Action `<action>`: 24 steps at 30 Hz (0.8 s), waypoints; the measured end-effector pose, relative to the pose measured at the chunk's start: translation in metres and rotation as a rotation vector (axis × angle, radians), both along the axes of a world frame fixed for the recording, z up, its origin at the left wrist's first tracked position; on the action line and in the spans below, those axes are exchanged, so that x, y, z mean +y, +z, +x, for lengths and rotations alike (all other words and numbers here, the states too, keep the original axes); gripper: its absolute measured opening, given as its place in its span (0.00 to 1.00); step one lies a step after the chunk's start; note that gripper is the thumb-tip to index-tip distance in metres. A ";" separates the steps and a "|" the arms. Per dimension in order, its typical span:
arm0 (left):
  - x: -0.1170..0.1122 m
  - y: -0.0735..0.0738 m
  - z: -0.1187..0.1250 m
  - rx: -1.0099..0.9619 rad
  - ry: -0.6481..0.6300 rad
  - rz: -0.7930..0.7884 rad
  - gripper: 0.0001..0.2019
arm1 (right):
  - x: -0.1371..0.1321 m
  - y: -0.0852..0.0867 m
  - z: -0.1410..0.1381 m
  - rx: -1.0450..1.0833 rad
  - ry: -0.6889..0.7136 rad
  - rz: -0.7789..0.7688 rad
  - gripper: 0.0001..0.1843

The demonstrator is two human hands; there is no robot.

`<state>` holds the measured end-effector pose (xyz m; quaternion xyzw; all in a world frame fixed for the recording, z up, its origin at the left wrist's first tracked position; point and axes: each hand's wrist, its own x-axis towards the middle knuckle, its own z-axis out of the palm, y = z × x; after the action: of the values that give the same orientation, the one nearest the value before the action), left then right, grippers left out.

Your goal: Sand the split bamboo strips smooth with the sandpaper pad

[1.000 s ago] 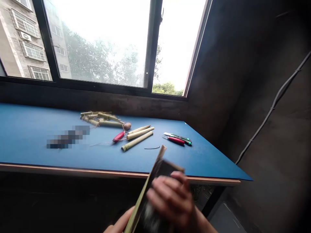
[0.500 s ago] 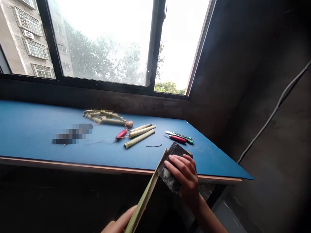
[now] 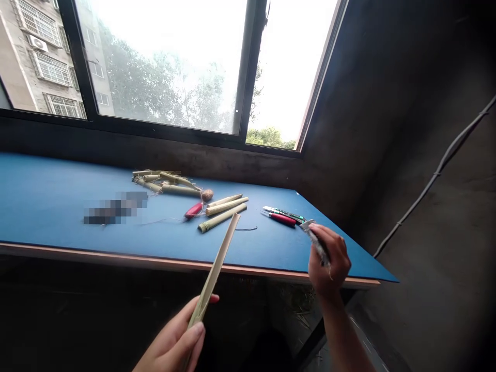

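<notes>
Left hand (image 3: 170,338) closed around the lower end of a long bamboo strip (image 3: 212,274), tilted up over the blue table (image 3: 46,206), tip pointing toward loose bamboo pieces (image 3: 222,214). Right hand (image 3: 329,258) curled, gripping a small silver object (image 3: 315,245), kind unclear, near two utility knives (image 3: 282,215).

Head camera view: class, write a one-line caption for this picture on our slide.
Left hand holds a bamboo strip above a blue table; right hand grips a small silvery object.
</notes>
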<state>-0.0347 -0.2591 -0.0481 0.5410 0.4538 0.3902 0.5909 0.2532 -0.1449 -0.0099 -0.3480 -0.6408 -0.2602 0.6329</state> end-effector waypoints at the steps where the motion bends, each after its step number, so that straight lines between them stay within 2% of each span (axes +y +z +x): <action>1: 0.003 0.002 0.003 0.000 0.002 0.009 0.30 | -0.012 -0.001 -0.013 -0.055 0.050 -0.014 0.15; 3: 0.008 0.006 0.006 0.020 -0.006 0.064 0.28 | -0.035 -0.005 -0.043 -0.302 0.140 -0.002 0.14; 4: 0.010 0.007 0.006 0.045 -0.011 0.104 0.27 | -0.041 -0.006 -0.055 -0.454 0.161 0.050 0.14; 6: 0.010 0.010 0.004 0.123 -0.022 0.198 0.24 | -0.044 -0.007 -0.069 -0.694 0.190 0.128 0.14; 7: 0.009 0.011 0.002 0.172 -0.033 0.241 0.23 | -0.040 -0.007 -0.071 -0.747 0.190 0.137 0.14; 9: 0.007 0.014 -0.001 0.276 -0.059 0.292 0.23 | -0.028 -0.005 -0.067 -0.709 0.162 0.083 0.14; 12: 0.004 0.016 -0.005 0.362 -0.059 0.303 0.23 | -0.019 -0.007 -0.060 -0.539 0.082 0.031 0.14; 17: 0.006 0.017 -0.010 0.412 -0.023 0.354 0.22 | -0.026 -0.015 -0.061 -0.714 0.172 0.073 0.15; 21: 0.010 0.023 -0.009 0.481 -0.061 0.432 0.23 | -0.023 -0.017 -0.060 -0.444 0.034 -0.041 0.13; 22: 0.011 0.025 -0.008 0.491 -0.074 0.450 0.23 | -0.023 -0.018 -0.061 -0.452 0.038 -0.024 0.13; 24: 0.013 0.028 -0.008 0.510 -0.092 0.480 0.23 | -0.024 -0.021 -0.062 -0.608 0.116 0.061 0.14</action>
<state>-0.0424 -0.2462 -0.0197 0.7644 0.4573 0.3107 0.3316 0.1909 -0.1685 -0.0307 -0.1981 -0.8114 -0.3350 0.4360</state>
